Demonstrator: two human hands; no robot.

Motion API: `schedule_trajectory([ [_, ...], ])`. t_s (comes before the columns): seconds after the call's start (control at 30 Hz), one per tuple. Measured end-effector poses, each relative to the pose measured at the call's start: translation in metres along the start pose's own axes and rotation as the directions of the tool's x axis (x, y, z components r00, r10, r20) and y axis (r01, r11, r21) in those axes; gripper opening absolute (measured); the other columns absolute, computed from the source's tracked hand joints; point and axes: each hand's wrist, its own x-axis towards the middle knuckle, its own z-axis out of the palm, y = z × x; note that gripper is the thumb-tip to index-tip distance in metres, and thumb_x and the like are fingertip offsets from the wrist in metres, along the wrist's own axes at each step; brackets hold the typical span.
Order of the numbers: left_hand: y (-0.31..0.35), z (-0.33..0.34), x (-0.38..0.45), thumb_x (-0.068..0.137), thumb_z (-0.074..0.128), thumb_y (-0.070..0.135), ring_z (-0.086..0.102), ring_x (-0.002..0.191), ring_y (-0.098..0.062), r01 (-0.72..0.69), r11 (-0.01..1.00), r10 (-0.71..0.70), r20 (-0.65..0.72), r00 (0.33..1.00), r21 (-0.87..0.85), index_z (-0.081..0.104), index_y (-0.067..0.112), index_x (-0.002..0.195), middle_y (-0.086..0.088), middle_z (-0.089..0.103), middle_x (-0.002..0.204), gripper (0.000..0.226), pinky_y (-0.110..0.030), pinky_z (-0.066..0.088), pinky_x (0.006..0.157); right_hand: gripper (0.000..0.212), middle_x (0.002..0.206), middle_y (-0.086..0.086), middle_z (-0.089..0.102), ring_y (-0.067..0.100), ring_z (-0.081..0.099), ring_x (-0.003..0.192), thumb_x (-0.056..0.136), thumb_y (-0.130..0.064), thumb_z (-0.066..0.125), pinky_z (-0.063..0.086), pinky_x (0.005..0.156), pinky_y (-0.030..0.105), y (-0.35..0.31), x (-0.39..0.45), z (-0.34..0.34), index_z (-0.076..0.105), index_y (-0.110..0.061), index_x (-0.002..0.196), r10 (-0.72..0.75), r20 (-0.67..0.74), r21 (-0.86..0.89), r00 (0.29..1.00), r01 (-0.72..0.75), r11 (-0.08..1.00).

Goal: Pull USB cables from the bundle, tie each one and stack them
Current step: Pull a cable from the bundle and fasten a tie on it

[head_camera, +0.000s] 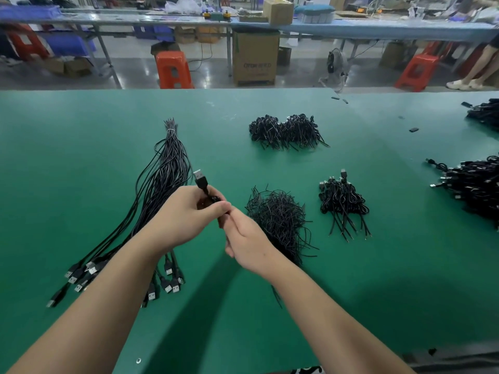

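A long bundle of black USB cables lies on the green table, bound near its far tip, plugs fanned toward me at the left. My left hand grips a coiled black USB cable whose plug sticks up above the fingers. My right hand meets it from the right and pinches the same cable at the coil. A loose heap of thin black twist ties sits just right of my hands. A small stack of tied cables lies further right.
A larger heap of tied cables lies at the table's far middle. More black cable piles sit at the right edge. Beyond the table are red stools, a cardboard box and long workbenches.
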Motion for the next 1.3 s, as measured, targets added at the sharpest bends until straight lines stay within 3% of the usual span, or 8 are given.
schedule_trajectory([
  [0.13, -0.019, 0.014, 0.011, 0.089, 0.068, 0.012, 0.033, 0.048, -0.01, 0.132, 0.779, -0.086, 0.104, 0.991, -0.613, 0.062, 0.004, 0.108, -0.001, 0.047, 0.067, 0.021, -0.021, 0.03, 0.043, 0.029, 0.066, -0.007, 0.042, 0.017, 0.043, 0.059, 0.107, -0.031, 0.035, 0.04, 0.059, 0.039, 0.006, 0.006, -0.02, 0.048, -0.009, 0.094, 0.051, -0.115, 0.023, 0.992, -0.049, 0.999],
  [0.2, -0.038, 0.032, 0.015, 0.094, 0.065, 0.008, 0.041, 0.051, -0.009, 0.192, 0.859, -0.193, 0.047, 0.98, -0.475, 0.065, 0.01, 0.104, -0.001, 0.055, 0.074, 0.011, -0.023, 0.037, 0.047, 0.033, 0.067, -0.005, 0.039, 0.016, 0.042, 0.06, 0.108, -0.034, 0.034, 0.042, 0.062, 0.04, 0.01, 0.009, -0.033, 0.047, -0.007, 0.094, 0.091, -0.168, 0.024, 0.982, -0.089, 0.996],
  [0.27, -0.064, 0.058, 0.016, 0.095, 0.063, 0.013, 0.057, 0.068, -0.011, 0.239, 0.97, -0.238, -0.036, 0.971, 0.04, 0.067, 0.018, 0.093, 0.003, 0.065, 0.083, 0.007, -0.027, 0.049, 0.066, 0.035, 0.067, -0.004, 0.038, 0.015, 0.04, 0.058, 0.108, -0.035, 0.034, 0.042, 0.061, 0.037, 0.014, 0.01, -0.045, 0.046, -0.007, 0.091, 0.129, -0.228, 0.061, 0.965, -0.118, 0.991],
  [0.37, -0.086, 0.094, 0.007, 0.094, 0.062, 0.027, 0.062, 0.085, -0.014, 0.293, 0.9, -0.303, -0.018, 0.953, 0.323, 0.066, 0.023, 0.092, 0.006, 0.068, 0.09, 0.007, -0.031, 0.052, 0.085, 0.035, 0.065, -0.005, 0.036, 0.013, 0.037, 0.055, 0.108, -0.036, 0.034, 0.042, 0.06, 0.036, 0.02, 0.011, -0.054, 0.045, -0.01, 0.088, 0.193, -0.269, 0.1, 0.944, -0.172, 0.98],
  [0.6, -0.087, 0.131, 0.014, 0.091, 0.061, 0.046, 0.062, 0.087, -0.02, 0.324, 0.853, -0.294, -0.136, 0.946, 0.409, 0.06, 0.026, 0.087, 0.006, 0.064, 0.092, 0.02, -0.036, 0.052, 0.082, 0.032, 0.066, -0.005, 0.037, 0.006, 0.039, 0.047, 0.107, -0.035, 0.034, 0.044, 0.064, 0.043, 0.028, 0.009, -0.055, 0.046, -0.014, 0.086, 0.236, -0.253, 0.088, 0.938, -0.22, 0.972],
  [0.77, -0.088, 0.135, 0.021, 0.09, 0.061, 0.034, 0.063, 0.091, -0.021, 0.346, 0.846, -0.309, -0.154, 0.938, 0.406, 0.067, 0.026, 0.091, 0.004, 0.066, 0.096, 0.011, -0.037, 0.051, 0.088, 0.033, 0.067, -0.004, 0.038, 0.004, 0.039, 0.046, 0.107, -0.034, 0.033, 0.045, 0.067, 0.045, 0.029, 0.01, -0.057, 0.046, -0.012, 0.087, 0.233, -0.246, 0.063, 0.941, -0.225, 0.972],
  [0.97, -0.088, 0.126, 0.021, 0.084, 0.06, 0.026, 0.064, 0.081, -0.018, 0.376, 0.862, -0.353, -0.131, 0.927, 0.339, 0.062, 0.027, 0.078, 0.01, 0.066, 0.079, 0.007, -0.029, 0.053, 0.071, 0.033, 0.064, -0.006, 0.039, 0.006, 0.039, 0.046, 0.106, -0.036, 0.033, 0.045, 0.067, 0.045, 0.036, 0.009, -0.059, 0.047, -0.015, 0.085, 0.243, -0.25, 0.061, 0.937, -0.235, 0.97],
  [1.3, -0.083, 0.067, 0.004, 0.088, 0.066, 0.02, 0.057, 0.068, -0.003, 0.219, 0.915, -0.276, 0.131, 0.952, 0.339, 0.066, 0.02, 0.081, 0.008, 0.067, 0.081, 0.007, -0.016, 0.045, 0.063, 0.034, 0.073, 0.004, 0.053, 0.014, 0.05, 0.055, 0.107, -0.033, 0.033, 0.049, 0.059, 0.033, 0.039, 0.004, -0.057, 0.051, -0.009, 0.09, 0.332, -0.144, 0.153, 0.932, -0.311, 0.938],
])
